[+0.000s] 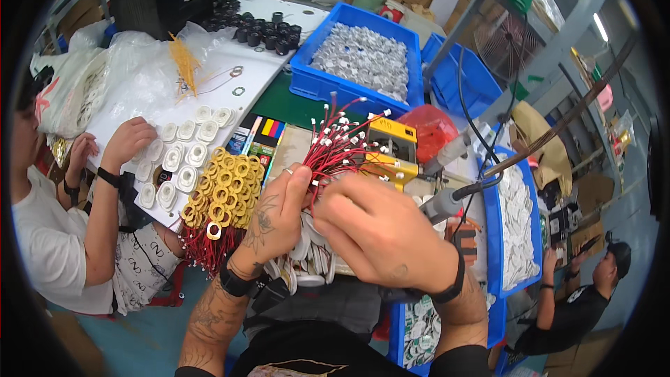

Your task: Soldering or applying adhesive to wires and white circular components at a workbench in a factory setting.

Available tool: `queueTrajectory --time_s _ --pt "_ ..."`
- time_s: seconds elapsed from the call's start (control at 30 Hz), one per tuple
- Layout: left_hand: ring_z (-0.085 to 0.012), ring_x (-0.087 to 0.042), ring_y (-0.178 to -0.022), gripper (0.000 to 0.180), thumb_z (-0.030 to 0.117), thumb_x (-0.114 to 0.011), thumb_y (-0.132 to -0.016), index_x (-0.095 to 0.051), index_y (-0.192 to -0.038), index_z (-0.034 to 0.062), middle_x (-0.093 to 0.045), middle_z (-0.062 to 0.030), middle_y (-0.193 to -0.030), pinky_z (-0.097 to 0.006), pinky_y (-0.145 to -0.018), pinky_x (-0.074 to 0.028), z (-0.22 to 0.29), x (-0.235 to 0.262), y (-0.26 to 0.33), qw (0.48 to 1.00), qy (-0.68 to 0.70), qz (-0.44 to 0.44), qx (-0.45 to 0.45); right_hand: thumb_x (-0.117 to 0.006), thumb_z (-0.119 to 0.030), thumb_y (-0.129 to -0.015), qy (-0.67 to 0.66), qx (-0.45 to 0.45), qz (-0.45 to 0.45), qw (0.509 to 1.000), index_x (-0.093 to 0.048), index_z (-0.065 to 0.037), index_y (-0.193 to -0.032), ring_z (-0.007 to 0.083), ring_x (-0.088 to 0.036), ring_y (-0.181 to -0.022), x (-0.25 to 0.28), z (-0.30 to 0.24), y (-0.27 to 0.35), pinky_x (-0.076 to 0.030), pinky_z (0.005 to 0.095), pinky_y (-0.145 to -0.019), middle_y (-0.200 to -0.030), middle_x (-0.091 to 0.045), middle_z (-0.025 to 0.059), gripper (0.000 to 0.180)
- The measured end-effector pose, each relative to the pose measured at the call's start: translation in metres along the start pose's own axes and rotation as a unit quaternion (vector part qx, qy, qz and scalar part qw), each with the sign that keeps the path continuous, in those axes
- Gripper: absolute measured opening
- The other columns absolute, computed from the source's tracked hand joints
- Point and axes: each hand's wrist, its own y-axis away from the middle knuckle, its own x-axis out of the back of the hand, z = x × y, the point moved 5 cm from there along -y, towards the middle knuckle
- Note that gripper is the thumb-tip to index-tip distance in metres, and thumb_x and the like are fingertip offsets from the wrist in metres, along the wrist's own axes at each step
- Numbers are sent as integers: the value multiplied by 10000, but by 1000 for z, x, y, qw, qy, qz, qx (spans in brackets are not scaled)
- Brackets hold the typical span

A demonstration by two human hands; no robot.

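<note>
Big white table (248, 73) ran off to the left, with a blue bin (317, 84) of small pale parts (366, 56) past its edge. The right hand (380, 234) was curled in close, couldn't tell what its grip had, but the left hand's (279, 209) grip was wrapped round a bundle of red wires (331, 150), white-tipped ends fanning upward. Little yellow rings (227, 185) sat stacked just left of that.
</note>
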Motion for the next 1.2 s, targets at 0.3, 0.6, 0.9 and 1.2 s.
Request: queueTrajectory --time_s 0.3,0.6,0.9,1.2 --pt "-139 -573 -809 487 380 -428 -1166 -670 -1010 -14 -640 -65 -890 -308 -782 -500 10 7 0 995 90 28 -11 -720 -22 -744 93 -31 66 993 -606 -3 -897 348 -624 -898 -14 20 17 -529 448 -807 -1205 -666 178 191" --pt "-446 -569 -1047 325 65 -565 -958 -589 -1268 -29 -612 -228 -1132 -516 -994 -452 19 -22 18 898 -282 -11 -337 -726 -135 -822 101 105 -4 989 -627 -1 -921 287 -578 -900 0 -16 -23 -470 390 -788 -997 -579 125 194" --pt "-462 -558 -1075 164 75 -525 -1016 -635 -1070 -34 -573 -246 -1091 -526 -1007 -425 50 -24 52 945 -47 -117 -301 -735 -262 -1007 -161 -10 -339 927 -758 1 -1032 182 -703 -887 36 41 -80 -549 334 -842 -929 -766 90 265" --pt "-198 -626 -927 491 179 -404 -1134 -472 -1495 -146 -671 -178 -1168 -317 -864 -516 65 -3 71 964 150 -138 -170 -716 -203 -1023 -434 -80 -346 828 -701 23 -999 124 -661 -937 -15 68 -44 -523 303 -882 -1009 -720 42 228"
